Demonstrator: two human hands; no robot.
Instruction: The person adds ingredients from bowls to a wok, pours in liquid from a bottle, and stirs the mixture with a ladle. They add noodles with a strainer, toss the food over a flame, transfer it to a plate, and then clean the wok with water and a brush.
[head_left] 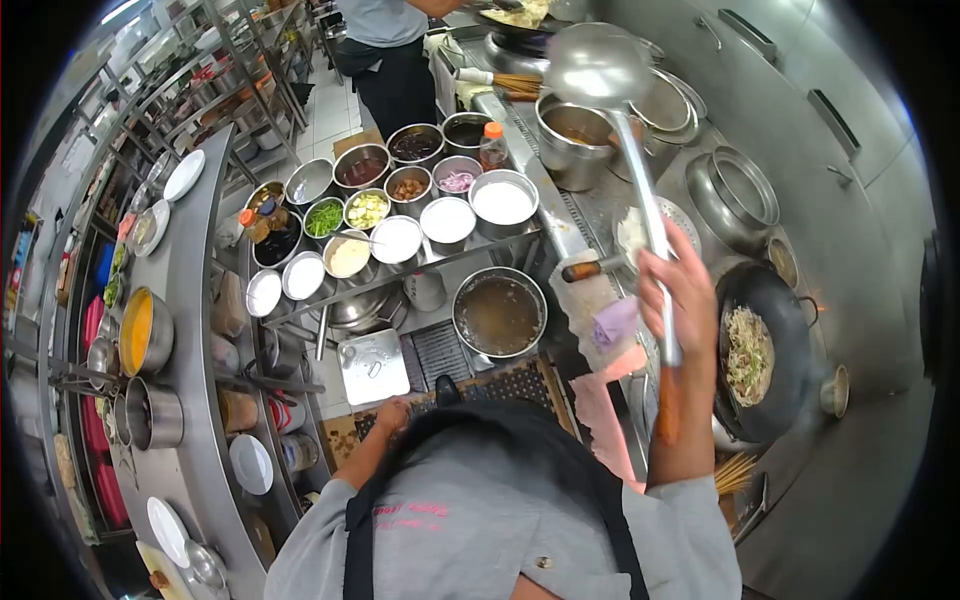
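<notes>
My right hand (677,285) is closed around the metal shaft of a large ladle (600,65). The wooden end of its handle lies along my forearm, and the bowl is raised over the back of the stove, above a steel pot (575,150). To the right of that hand, a black wok (785,385) holds noodles (748,355) with bits of green. My left hand (393,415) hangs low beside my body, its fingers curled in, with nothing visible in them. Close to it is a square metal lid (373,366).
Several steel containers of white powders (503,200), chopped greens (325,217), onion (456,181) and dark sauces stand on a rack ahead. A pot of cloudy liquid (499,312) sits below. Cloths (615,323) lie along the stove edge. A co-worker (390,60) stands beyond.
</notes>
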